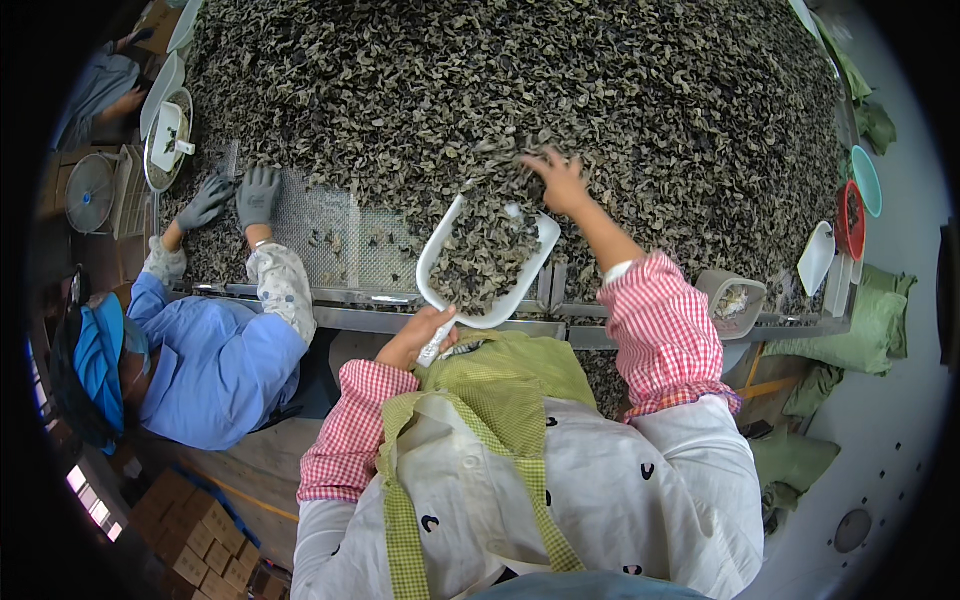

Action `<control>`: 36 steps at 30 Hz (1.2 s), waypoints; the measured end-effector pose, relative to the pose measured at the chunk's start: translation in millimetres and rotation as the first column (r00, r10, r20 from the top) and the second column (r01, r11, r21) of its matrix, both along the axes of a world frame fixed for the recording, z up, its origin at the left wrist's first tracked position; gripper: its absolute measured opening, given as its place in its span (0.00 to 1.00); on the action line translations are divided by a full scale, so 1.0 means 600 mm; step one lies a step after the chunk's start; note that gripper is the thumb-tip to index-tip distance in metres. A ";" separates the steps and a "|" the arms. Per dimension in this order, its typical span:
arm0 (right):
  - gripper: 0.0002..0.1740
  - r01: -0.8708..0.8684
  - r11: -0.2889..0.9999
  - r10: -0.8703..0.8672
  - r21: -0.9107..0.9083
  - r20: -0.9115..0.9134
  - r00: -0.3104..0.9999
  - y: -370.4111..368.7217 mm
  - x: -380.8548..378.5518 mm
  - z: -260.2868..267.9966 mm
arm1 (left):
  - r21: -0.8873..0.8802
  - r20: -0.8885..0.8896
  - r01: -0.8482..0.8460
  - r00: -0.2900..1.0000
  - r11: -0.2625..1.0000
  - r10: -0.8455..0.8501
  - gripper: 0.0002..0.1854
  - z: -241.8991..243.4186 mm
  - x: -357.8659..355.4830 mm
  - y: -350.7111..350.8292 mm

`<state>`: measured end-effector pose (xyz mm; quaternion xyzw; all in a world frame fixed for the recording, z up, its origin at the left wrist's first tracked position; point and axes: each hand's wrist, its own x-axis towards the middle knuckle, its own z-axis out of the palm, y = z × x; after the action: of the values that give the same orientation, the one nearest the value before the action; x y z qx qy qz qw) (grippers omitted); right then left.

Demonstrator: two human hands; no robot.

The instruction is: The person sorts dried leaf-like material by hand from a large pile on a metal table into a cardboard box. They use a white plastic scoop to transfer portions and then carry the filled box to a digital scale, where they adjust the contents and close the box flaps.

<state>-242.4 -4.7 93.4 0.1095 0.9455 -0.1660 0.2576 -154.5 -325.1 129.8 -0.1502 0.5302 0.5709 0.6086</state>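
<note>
My left hand point(421, 334) grips the wrapped handle of a white plastic scoop point(491, 318) at the table's near edge. Inside the scoop lies a heap of dried fungus pieces point(480, 274), dark and pale grey, which look like wood ear. Its open end faces away from me, against the thick layer of dried fungus point(510, 82) spread over the table. Just beyond the scoop's right wall, my right hand point(561, 184) reaches into that layer with its fingers apart. Pieces by its fingertips are blurred. I cannot see any piece held in it.
At left a co-worker's grey-gloved hands point(259, 196) rest near bare wire mesh point(322, 236). A metal rail point(360, 319) edges the table. Near the right corner stand a translucent tub point(739, 330), a white scoop point(816, 259) and a red basket point(851, 221). Green sacks point(862, 330) lie beyond.
</note>
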 end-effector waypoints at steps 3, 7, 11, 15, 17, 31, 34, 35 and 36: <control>0.45 -0.302 0.951 0.296 -0.065 -0.091 0.951 -0.055 0.060 0.042 | -0.008 -0.006 -0.003 1.000 1.000 0.003 0.23 0.006 -0.001 0.003; 0.44 -0.435 0.798 0.432 -0.417 -0.108 0.896 -0.069 0.084 0.059 | -0.013 0.012 -0.037 0.999 0.999 0.037 0.23 0.009 -0.003 0.007; 0.44 -0.328 0.888 0.193 -0.324 -0.386 0.902 0.030 -0.042 0.021 | -0.016 0.018 -0.055 0.998 0.998 0.055 0.22 0.006 -0.002 0.006; 0.47 0.116 0.957 -0.157 -0.265 -0.137 0.978 0.043 -0.100 -0.001 | -0.020 0.010 -0.007 1.000 1.000 0.008 0.21 0.001 -0.002 0.003; 0.45 0.177 0.941 -0.217 -0.290 -0.111 0.970 0.004 -0.091 0.005 | -0.009 0.030 -0.043 0.999 0.999 0.043 0.21 0.000 -0.001 0.003; 0.33 -0.214 0.860 -0.013 -0.464 -0.438 0.899 -0.135 0.194 0.086 | 0.026 0.006 -0.086 0.996 0.996 0.086 0.16 -0.041 0.001 -0.014; 0.28 -0.022 0.874 -0.211 -0.485 -0.422 0.882 -0.093 0.228 0.080 | 0.031 -0.032 -0.006 0.999 1.000 0.007 0.14 -0.057 -0.001 -0.021; 0.28 0.035 0.862 -0.265 -0.506 -0.391 0.881 -0.082 0.241 0.076 | 0.005 -0.053 0.012 0.999 1.000 -0.011 0.14 -0.060 -0.002 -0.022; 0.28 0.130 0.848 -0.327 -0.514 -0.314 0.891 -0.074 0.253 0.072 | 0.031 -0.058 0.021 0.998 0.999 -0.020 0.14 -0.064 -0.003 -0.024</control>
<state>-90.9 -49.1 136.3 0.1213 0.8860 -0.4434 0.0611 -156.1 -339.3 91.3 -0.1188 0.5400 0.5769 0.6013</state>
